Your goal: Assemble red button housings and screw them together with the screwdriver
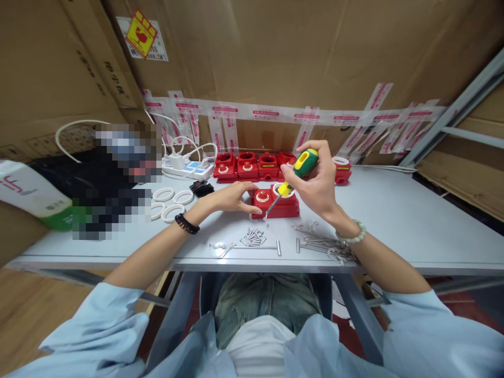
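Note:
A red box (280,210) with a round red knob and a white ring on top lies on the table in front of me. My left hand (237,198) grips its left end between thumb and fingers. In my right hand (317,181) is a green and yellow screwdriver (305,164), slanting down to the left. Its tip is at the front edge of the box, by a small pale piece too tiny to make out. Nearer to me lie a pile of screws (253,238) and a metal T-shaped rod (279,248).
Several red boxes (247,167) line the back beside a white power strip (189,169). White rings (174,213) and a small black item (201,188) lie left. More metal rods with strings (323,245) lie under my right wrist. Cardboard walls the table (397,210) behind.

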{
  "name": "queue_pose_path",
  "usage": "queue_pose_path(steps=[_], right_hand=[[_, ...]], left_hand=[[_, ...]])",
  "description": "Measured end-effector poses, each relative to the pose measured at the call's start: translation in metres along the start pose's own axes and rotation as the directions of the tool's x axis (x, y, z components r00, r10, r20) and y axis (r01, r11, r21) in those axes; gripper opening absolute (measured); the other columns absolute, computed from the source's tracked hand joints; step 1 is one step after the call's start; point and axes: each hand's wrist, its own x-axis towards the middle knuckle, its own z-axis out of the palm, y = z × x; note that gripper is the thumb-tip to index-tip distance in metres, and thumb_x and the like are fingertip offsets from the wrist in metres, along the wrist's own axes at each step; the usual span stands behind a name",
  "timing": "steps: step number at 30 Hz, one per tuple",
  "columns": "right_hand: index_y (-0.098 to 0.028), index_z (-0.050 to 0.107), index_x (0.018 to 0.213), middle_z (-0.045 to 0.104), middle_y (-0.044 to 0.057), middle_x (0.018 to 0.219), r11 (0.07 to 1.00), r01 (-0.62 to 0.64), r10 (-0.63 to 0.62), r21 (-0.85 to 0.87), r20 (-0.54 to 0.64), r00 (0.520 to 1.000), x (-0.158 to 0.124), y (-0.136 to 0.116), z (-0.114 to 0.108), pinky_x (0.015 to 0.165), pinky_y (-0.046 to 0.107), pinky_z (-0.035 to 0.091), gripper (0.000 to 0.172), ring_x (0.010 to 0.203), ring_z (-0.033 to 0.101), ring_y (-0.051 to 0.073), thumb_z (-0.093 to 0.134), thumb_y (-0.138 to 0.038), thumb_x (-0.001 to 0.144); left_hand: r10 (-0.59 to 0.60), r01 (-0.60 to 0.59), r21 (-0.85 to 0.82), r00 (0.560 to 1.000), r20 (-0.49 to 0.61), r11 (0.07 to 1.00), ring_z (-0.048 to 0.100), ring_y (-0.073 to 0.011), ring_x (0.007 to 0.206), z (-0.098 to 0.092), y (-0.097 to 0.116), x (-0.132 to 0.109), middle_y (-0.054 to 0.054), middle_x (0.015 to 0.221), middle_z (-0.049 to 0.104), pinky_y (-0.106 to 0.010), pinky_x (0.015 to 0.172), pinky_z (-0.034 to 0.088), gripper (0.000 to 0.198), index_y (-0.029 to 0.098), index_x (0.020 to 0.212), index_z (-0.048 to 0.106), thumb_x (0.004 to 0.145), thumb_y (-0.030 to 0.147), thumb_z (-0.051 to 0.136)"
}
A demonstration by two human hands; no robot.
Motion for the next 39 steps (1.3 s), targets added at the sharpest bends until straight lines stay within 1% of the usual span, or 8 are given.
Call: queue_pose_path(steps=[2, 11, 15, 20, 26, 32, 36, 39], right_hand=[[-0.025, 0.049, 0.098, 0.043, -0.007, 0.070, 1.000, -0.012, 0.012, 0.013, 0.026, 1.000, 0.000, 0.000, 0.000, 0.045, 0.024, 0.039, 0.031, 0.054, 0.043, 0.008, 0.072, -0.028, 0.078], [-0.025, 0.050, 0.096, 0.044, -0.006, 0.071, 0.999, -0.039, 0.038, 0.038, 0.025, 0.999, 0.000, -0.001, 0.001, 0.047, 0.025, 0.039, 0.031, 0.056, 0.043, 0.008, 0.074, -0.031, 0.077], [-0.025, 0.049, 0.096, 0.043, -0.006, 0.071, 0.999, -0.010, 0.011, 0.036, -0.032, 0.999, 0.002, 0.001, 0.001, 0.045, 0.025, 0.038, 0.031, 0.054, 0.042, 0.007, 0.073, -0.028, 0.077], [-0.026, 0.047, 0.098, 0.043, -0.005, 0.074, 0.999, 0.039, -0.038, 0.003, -0.125, 0.991, 0.007, 0.009, 0.000, 0.049, 0.027, 0.042, 0.030, 0.056, 0.044, 0.009, 0.070, -0.030, 0.080], [-0.027, 0.046, 0.102, 0.048, -0.001, 0.086, 0.989, 0.071, -0.108, -0.132, -0.293, 0.950, 0.014, 0.023, 0.000, 0.059, 0.031, 0.049, 0.032, 0.065, 0.052, 0.012, 0.068, -0.039, 0.083], [-0.028, 0.043, 0.103, 0.045, -0.003, 0.079, 0.996, 0.019, -0.039, -0.086, -0.233, 0.972, 0.014, 0.030, 0.006, 0.060, 0.032, 0.049, 0.032, 0.061, 0.049, 0.012, 0.065, -0.041, 0.085], [-0.027, 0.045, 0.099, 0.046, -0.003, 0.081, 0.996, 0.027, -0.048, -0.090, -0.239, 0.970, 0.013, 0.031, 0.008, 0.060, 0.031, 0.048, 0.030, 0.060, 0.047, 0.011, 0.067, -0.037, 0.083], [-0.027, 0.045, 0.098, 0.045, -0.003, 0.079, 0.994, 0.031, -0.054, -0.103, -0.230, 0.972, 0.014, 0.032, 0.009, 0.059, 0.031, 0.046, 0.029, 0.061, 0.047, 0.012, 0.068, -0.035, 0.082]], left_hand=[[0.004, -0.004, -0.011, 1.000, -0.001, 1.000, 0.064, -0.0222, 0.093, 0.001, -0.001, 0.000, -0.009, 0.108, 0.070, -0.031, 0.079, 0.046, 0.057, 0.018, 0.110, 0.065, 0.074, 0.061, 0.071], [0.009, -0.009, -0.008, 1.000, -0.002, 1.000, 0.064, -0.0224, 0.093, 0.001, -0.003, 0.000, -0.009, 0.107, 0.070, -0.031, 0.079, 0.046, 0.059, 0.018, 0.111, 0.064, 0.075, 0.065, 0.070], [0.011, -0.011, -0.005, 1.000, -0.002, 1.000, 0.064, -0.0230, 0.094, 0.001, -0.004, 0.000, -0.009, 0.108, 0.069, -0.031, 0.080, 0.046, 0.059, 0.018, 0.111, 0.064, 0.075, 0.064, 0.070], [0.040, -0.040, -0.024, 0.999, -0.020, 0.999, 0.064, -0.0239, 0.096, 0.007, 0.000, 0.002, -0.009, 0.110, 0.069, -0.032, 0.082, 0.046, 0.060, 0.018, 0.113, 0.063, 0.075, 0.063, 0.071], [0.055, -0.056, -0.012, 0.997, -0.047, 0.998, 0.063, -0.0246, 0.091, 0.018, 0.014, 0.006, -0.010, 0.102, 0.068, -0.034, 0.082, 0.047, 0.060, 0.015, 0.108, 0.062, 0.072, 0.062, 0.075], [0.049, -0.052, -0.042, 0.996, -0.072, 0.998, 0.063, -0.0255, 0.091, 0.022, 0.016, 0.007, -0.009, 0.102, 0.067, -0.036, 0.083, 0.048, 0.062, 0.017, 0.106, 0.061, 0.069, 0.065, 0.075], [0.048, -0.052, -0.058, 0.996, -0.074, 0.997, 0.063, -0.0254, 0.091, 0.023, 0.014, 0.007, -0.009, 0.102, 0.068, -0.036, 0.082, 0.048, 0.063, 0.017, 0.105, 0.062, 0.069, 0.066, 0.074], [0.050, -0.054, -0.058, 0.996, -0.073, 0.997, 0.063, -0.0261, 0.093, 0.023, 0.014, 0.007, -0.009, 0.103, 0.068, -0.036, 0.083, 0.048, 0.065, 0.016, 0.109, 0.062, 0.069, 0.066, 0.074]])
